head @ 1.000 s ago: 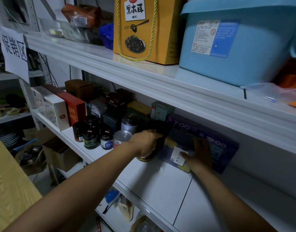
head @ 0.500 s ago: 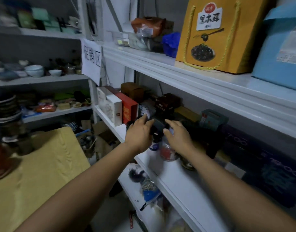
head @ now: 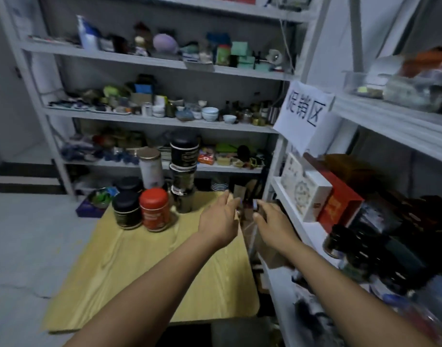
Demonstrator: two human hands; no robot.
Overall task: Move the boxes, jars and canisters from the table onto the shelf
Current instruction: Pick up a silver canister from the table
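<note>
On the far end of the yellow wooden table (head: pixel 149 271) stand a red canister (head: pixel 154 209), two stacked black jars (head: pixel 127 206), a white canister with a gold lid (head: pixel 151 167) and a tall stack of dark canisters (head: pixel 183 169). My left hand (head: pixel 218 219) and my right hand (head: pixel 271 221) hover empty over the table's right edge, fingers loosely spread, well to the right of the canisters. On the right, the white shelf (head: pixel 312 231) holds a white box (head: pixel 305 189), a red box (head: pixel 338 204) and dark jars (head: pixel 340 240).
A paper sign (head: pixel 303 113) hangs from the shelf post. Behind the table stands a second rack (head: pixel 154 121) crowded with bowls, cups and small goods. Cardboard boxes and bags sit in the gap between the table and the right-hand shelf. Grey floor lies to the left.
Both hands have come off the boxes and jars on the shelf and swung left, empty, over the table. My view turned from the shelf to the table.
</note>
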